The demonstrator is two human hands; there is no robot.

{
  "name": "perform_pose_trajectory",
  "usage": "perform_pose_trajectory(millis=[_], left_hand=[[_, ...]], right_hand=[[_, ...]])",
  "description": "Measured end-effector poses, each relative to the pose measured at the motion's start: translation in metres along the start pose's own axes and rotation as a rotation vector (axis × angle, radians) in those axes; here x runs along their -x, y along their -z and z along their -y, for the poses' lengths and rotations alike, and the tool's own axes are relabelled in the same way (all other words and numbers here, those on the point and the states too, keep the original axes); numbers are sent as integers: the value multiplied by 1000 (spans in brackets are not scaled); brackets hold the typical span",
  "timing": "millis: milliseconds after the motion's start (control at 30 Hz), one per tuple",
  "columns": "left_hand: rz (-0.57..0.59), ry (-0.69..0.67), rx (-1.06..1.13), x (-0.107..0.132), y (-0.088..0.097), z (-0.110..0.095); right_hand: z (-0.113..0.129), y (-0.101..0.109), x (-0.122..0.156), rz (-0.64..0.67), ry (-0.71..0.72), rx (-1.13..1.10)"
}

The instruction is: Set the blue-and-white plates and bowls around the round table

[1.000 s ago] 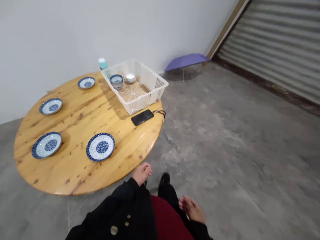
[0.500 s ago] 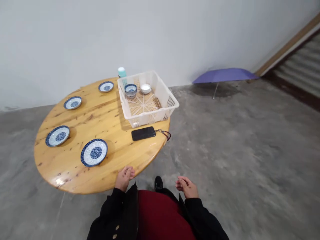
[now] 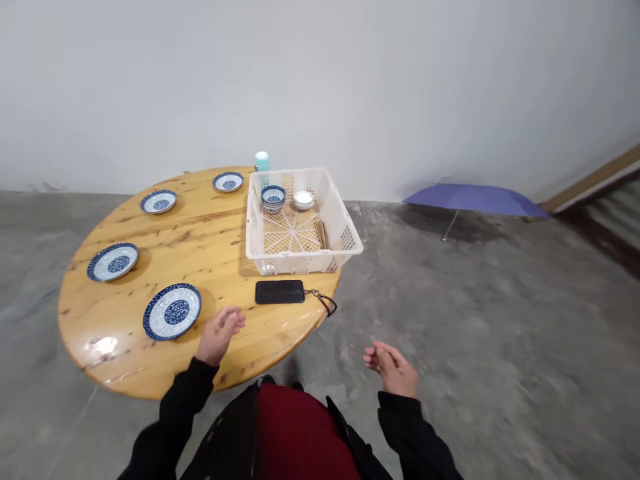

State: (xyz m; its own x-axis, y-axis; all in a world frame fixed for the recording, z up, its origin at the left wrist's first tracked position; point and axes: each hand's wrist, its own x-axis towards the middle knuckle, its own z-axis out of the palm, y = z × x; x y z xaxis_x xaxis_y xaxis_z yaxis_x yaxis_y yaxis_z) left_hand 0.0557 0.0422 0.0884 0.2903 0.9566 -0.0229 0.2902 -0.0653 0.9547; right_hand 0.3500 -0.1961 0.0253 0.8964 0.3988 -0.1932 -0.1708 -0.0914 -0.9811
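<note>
My left hand hovers over the near edge of the round wooden table, just right of a blue-and-white plate. Its fingers are loosely bent and hold nothing. Off the table to the right, above the floor, my right hand is half curled with nothing in it. A black phone with a cord strap lies between the near plate and the table's right edge. Behind the phone is a white plastic basket containing stacked blue-and-white bowls, small white dishes and chopsticks.
More patterned plates follow the table's left and far rim, several in all. A turquoise bottle stands behind the basket. On the concrete floor an open purple umbrella rests by the white wall.
My left hand has moved left and up, from the table edge to over the tabletop. My right hand has shifted slightly right. The view has turned, and the basket sits lower in it.
</note>
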Motion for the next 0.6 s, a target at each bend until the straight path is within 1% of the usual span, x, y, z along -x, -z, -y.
perform_pose_trajectory(millis=[33,100,133,200,267,300,367,400,467,500,533,600], left_hand=[[2,-26,16,-17,5,-12],[46,-71,31,-51,14,-42],[49,-104,36,-68,17,-59],[19,-179,36,-101,19,-94],[7,-252,6,-134,15,-127],[-12,-287,0,-151,10,-143],[-28,-344,10,-183,-3,-168],[-41,-358,26,-199,-11,-178],[-72,-351,63,-229,-31,-192],[-87,-331,82,-243,-42,-197],[-95,-292,104,-257,-53,-199],[-106,-139,157,-286,-79,-198]], right_hand=[[16,-1,-10,-19,26,-1],[52,-7,-30,-44,98,3],[73,-11,-39,-56,152,5],[117,-27,-54,-61,281,16],[160,-51,-66,-63,428,20],[181,-65,-73,-42,489,23],[215,-98,-93,14,574,18],[228,-115,-106,35,614,14],[245,-154,-141,164,605,39],[248,-174,-162,228,554,51],[248,-195,-184,294,468,67],[239,-238,-229,427,233,123]])
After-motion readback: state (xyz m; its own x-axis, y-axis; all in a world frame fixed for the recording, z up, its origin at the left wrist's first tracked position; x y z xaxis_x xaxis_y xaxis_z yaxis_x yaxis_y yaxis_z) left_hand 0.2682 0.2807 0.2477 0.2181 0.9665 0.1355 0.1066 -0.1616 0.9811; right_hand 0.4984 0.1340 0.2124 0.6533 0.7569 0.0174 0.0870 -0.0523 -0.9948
